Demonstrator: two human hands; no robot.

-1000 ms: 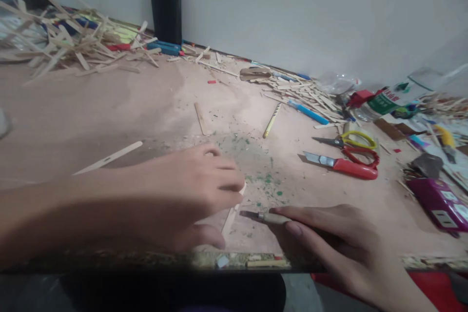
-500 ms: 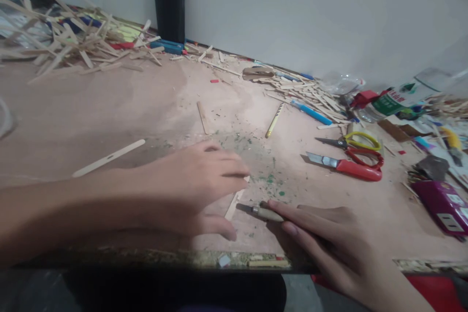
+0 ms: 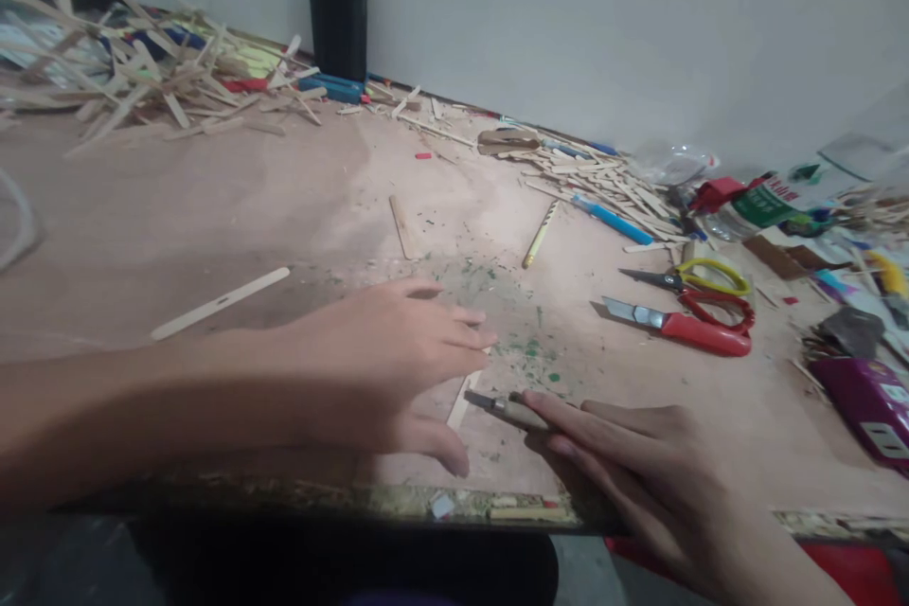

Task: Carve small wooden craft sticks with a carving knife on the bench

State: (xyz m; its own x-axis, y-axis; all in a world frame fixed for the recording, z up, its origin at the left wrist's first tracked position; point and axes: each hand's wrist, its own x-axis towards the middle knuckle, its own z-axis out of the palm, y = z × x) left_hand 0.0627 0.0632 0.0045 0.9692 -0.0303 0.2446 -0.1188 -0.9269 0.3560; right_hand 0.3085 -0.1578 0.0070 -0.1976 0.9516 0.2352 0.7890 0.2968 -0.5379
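Note:
My left hand [image 3: 404,350] lies palm down with its fingers stretched out and its thumb apart. Its fingertips rest on the upper end of a wooden craft stick [image 3: 458,407], covering that part. Closed in my right hand [image 3: 660,454] is a small carving knife [image 3: 522,413] with a pale wooden handle. The knife's short blade points left and meets the stick's edge about midway along. Whether it cuts into the wood I cannot tell. Green specks and shavings [image 3: 529,350] are scattered around both hands.
A slotted craft stick [image 3: 220,304] lies left, a short one [image 3: 401,227] ahead. To the right are a drill bit [image 3: 541,235], scissors [image 3: 700,284], a red utility knife [image 3: 674,322] and a purple box [image 3: 863,407]. Stick piles [image 3: 163,85] line the wall. The table edge [image 3: 398,502] is close.
The whole view has shifted slightly to the right. One left fingertip shows further out. The knife blade stays at the stick, with little movement.

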